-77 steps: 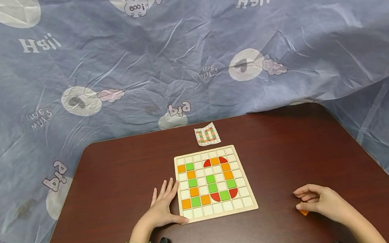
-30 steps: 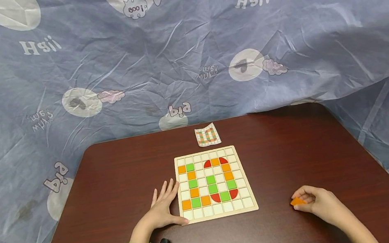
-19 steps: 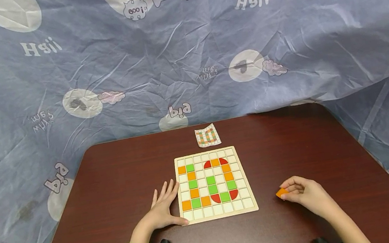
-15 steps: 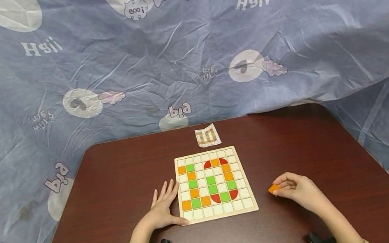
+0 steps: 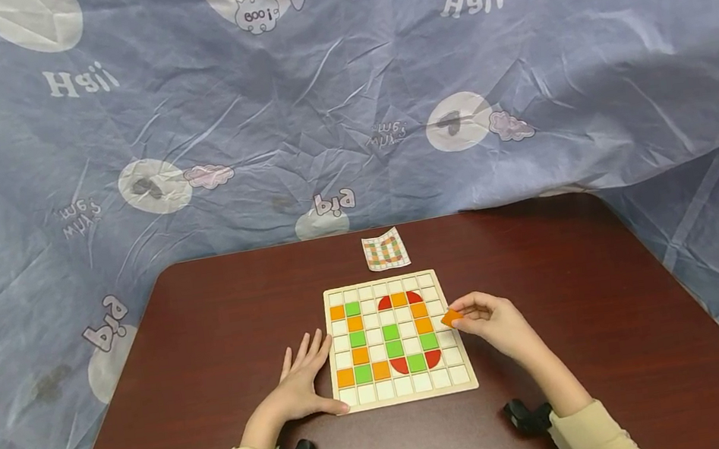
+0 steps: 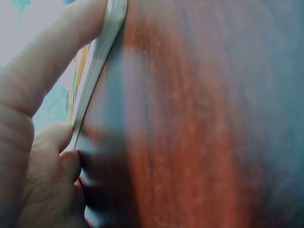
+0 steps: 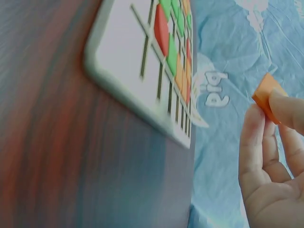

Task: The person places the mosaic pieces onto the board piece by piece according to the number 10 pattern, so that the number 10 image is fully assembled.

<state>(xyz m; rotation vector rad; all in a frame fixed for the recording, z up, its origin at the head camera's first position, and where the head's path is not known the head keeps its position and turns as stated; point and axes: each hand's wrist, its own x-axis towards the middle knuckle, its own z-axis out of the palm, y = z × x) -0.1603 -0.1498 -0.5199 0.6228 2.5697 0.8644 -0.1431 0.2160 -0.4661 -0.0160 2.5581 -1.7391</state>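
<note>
A pale square grid board [image 5: 408, 400] lies on the table, with orange and green square tiles and red rounded tiles set in several of its cells. At its left edge rests my left hand [image 5: 301, 388], fingers spread and straight, the thumb at the near left corner. My right hand [image 5: 494, 324] pinches an orange square tile [image 5: 452, 317] between thumb and fingers, over the board's right edge. In the right wrist view the same orange tile [image 7: 269, 97] appears raised above the table level, with the board [image 7: 114, 61] to its left.
Behind the board lies a small paper card [image 5: 385, 250] printed with a coloured grid pattern. The dark brown table [image 5: 238, 295] ends at a hanging blue-grey cloth [image 5: 261, 115]. Black wrist cameras [image 5: 527, 416] sit on both wrists.
My right hand has picked the orange tile up from the right side of the table and carried it left to the board. My left hand has stayed in place.
</note>
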